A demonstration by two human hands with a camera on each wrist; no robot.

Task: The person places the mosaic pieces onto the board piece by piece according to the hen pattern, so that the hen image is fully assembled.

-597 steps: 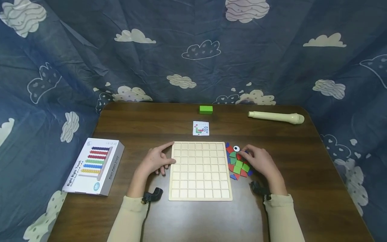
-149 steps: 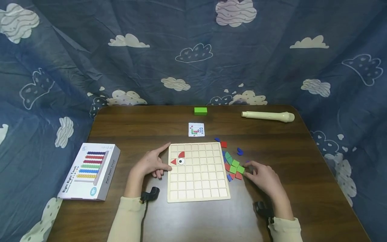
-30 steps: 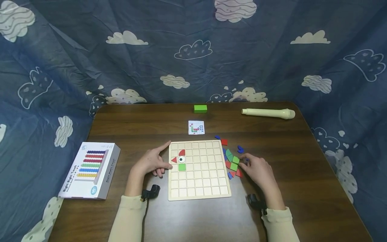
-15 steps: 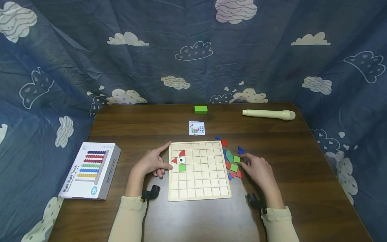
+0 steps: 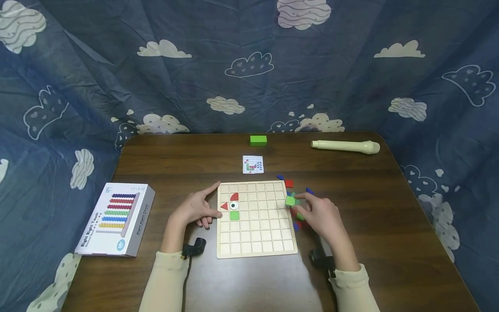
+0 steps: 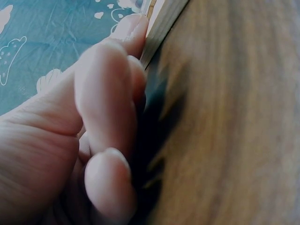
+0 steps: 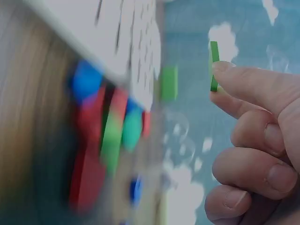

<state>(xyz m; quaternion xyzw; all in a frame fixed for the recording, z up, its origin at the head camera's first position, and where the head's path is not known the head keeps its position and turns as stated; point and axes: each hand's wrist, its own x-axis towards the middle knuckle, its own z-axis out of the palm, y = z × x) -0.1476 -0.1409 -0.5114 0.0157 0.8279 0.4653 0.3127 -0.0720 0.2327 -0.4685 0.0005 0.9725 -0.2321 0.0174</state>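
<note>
Your right hand [image 5: 321,215] is pinching a green tile [image 5: 290,200], its fingers narrow around it, just over the loose tiles [image 7: 111,136], which are blurring too much to count fairly. The board [image 5: 257,236] is lying just left of those fingers; your left hand [image 5: 195,209] is touching its left edge with thumb and forefinger stretched out. The tile is looking light, thin and stiff, so opposite edges are offering the best hold.

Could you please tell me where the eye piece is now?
In the head view, the eye piece lies on the grid board toward its left side, just below a red quarter-circle and above a green square.
</note>
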